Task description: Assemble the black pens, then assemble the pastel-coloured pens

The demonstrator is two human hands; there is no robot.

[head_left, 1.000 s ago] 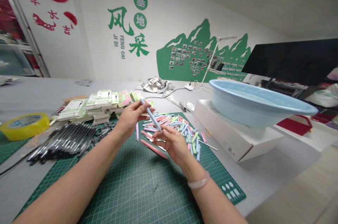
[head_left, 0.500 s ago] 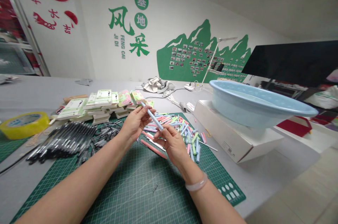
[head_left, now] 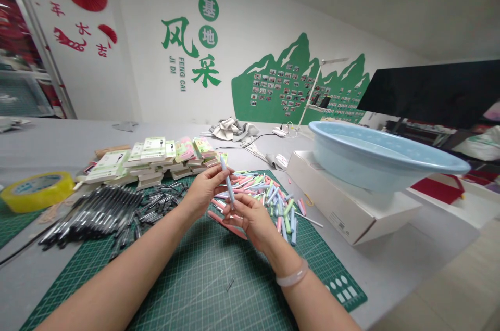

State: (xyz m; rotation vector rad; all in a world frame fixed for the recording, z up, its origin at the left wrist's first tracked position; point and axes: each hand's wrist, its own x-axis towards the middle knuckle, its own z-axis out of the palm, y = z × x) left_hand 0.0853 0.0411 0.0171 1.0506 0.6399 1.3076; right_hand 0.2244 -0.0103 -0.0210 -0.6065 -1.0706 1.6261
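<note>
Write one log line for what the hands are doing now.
left hand: holds blue pen | right hand: holds its lower end | under: green mat

Pen [head_left: 227, 185] lower end hidden in right hand [head_left: 250, 219] — box labels [head_left: 152, 146] too small to read.

That pale blue pen [head_left: 226, 181] in the two hands looks like smooth matt plastic, same as the pastel pen parts [head_left: 269, 193] heaped behind it. The green cutting mat [head_left: 203, 274] is dull and rubbery with a printed grid. The black pens [head_left: 97, 208] have a slight plastic sheen. The tape roll [head_left: 35, 190] is glossy yellow. The basin [head_left: 375, 156] is smooth, shiny light-blue plastic on a matt white cardboard box [head_left: 339, 201]. The bracelet [head_left: 292, 276] looks glassy and polished. The bench [head_left: 390, 258] is flat matt grey.
</note>
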